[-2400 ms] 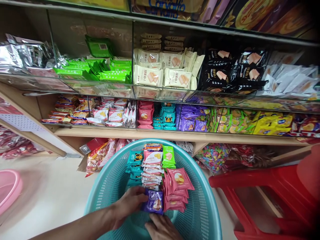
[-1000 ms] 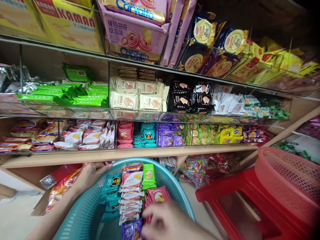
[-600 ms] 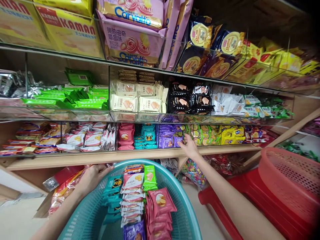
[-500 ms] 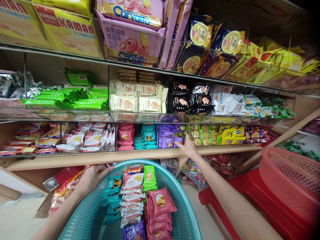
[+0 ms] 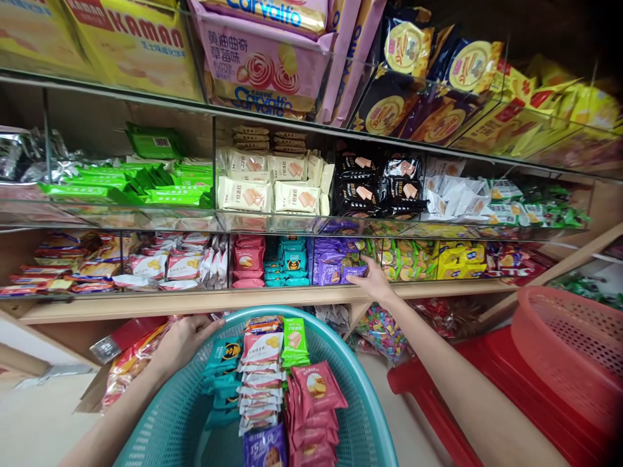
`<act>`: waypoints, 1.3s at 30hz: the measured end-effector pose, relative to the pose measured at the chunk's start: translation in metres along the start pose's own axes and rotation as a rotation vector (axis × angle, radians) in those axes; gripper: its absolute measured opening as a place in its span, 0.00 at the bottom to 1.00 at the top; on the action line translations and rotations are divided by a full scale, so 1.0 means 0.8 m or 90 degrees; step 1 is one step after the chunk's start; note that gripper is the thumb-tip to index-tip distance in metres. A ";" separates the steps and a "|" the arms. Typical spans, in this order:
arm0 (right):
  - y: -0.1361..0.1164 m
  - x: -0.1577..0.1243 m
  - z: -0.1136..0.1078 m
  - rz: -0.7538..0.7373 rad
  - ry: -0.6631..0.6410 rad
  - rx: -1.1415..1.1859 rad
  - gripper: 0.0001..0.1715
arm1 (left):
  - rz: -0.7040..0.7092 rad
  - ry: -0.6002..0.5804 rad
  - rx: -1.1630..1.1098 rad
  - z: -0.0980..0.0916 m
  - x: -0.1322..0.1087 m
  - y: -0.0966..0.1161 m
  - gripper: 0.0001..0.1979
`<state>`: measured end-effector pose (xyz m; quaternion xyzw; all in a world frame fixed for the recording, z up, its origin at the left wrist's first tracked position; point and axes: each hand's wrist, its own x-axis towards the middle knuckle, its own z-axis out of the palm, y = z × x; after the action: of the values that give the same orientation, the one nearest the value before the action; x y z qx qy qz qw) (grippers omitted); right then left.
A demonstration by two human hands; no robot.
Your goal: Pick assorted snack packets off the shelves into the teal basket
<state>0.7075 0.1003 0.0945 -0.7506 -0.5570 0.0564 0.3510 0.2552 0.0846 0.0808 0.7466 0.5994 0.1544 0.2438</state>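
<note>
My left hand (image 5: 182, 340) grips the far left rim of a teal plastic basket (image 5: 165, 428). Inside the basket lie rows of snack packets: teal ones, white-and-pink ones, a green one, red ones (image 5: 316, 389) and a purple one (image 5: 263, 447) nearest me. My right hand (image 5: 374, 277) reaches to the lower shelf and closes its fingers on a purple snack packet (image 5: 354, 271) at the front of the purple stack (image 5: 331, 263).
Glass-fronted shelves hold many snack packets: green, cream and black ones above, red and teal ones beside the purple. Large biscuit boxes fill the top shelf. A red stool (image 5: 457, 402) with a red basket (image 5: 574, 350) stands at the right. Bagged sweets lie under the shelf.
My right hand left the basket and reached up to the purple packets on the lower shelf, then closed on one. My left hand moved to the basket's rim and stayed there.
</note>
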 end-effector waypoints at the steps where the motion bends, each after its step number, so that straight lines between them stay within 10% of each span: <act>1: 0.001 0.001 -0.003 -0.010 -0.011 -0.004 0.38 | -0.002 0.003 0.002 0.000 0.000 0.000 0.23; 9: -0.008 -0.001 -0.035 -0.174 -0.067 -0.049 0.10 | 0.003 0.022 0.008 0.001 -0.003 -0.002 0.24; 18: -0.055 -0.036 -0.094 -0.324 -0.043 0.039 0.17 | 0.010 0.032 -0.004 0.002 -0.008 0.005 0.24; 21: -0.108 -0.086 -0.102 -0.249 -0.167 0.112 0.14 | 0.013 0.033 -0.009 0.002 -0.009 0.006 0.24; 28: -0.204 -0.227 -0.039 -0.174 -0.592 0.240 0.11 | 0.023 0.042 -0.018 0.002 -0.017 0.005 0.25; 39: -0.210 -0.307 0.048 -0.433 -0.590 -0.156 0.13 | 0.020 0.055 -0.012 0.002 -0.018 0.002 0.25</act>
<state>0.4632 -0.0745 0.0895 -0.4617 -0.8644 0.1980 -0.0202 0.2541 0.0698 0.0808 0.7462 0.5961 0.1960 0.2225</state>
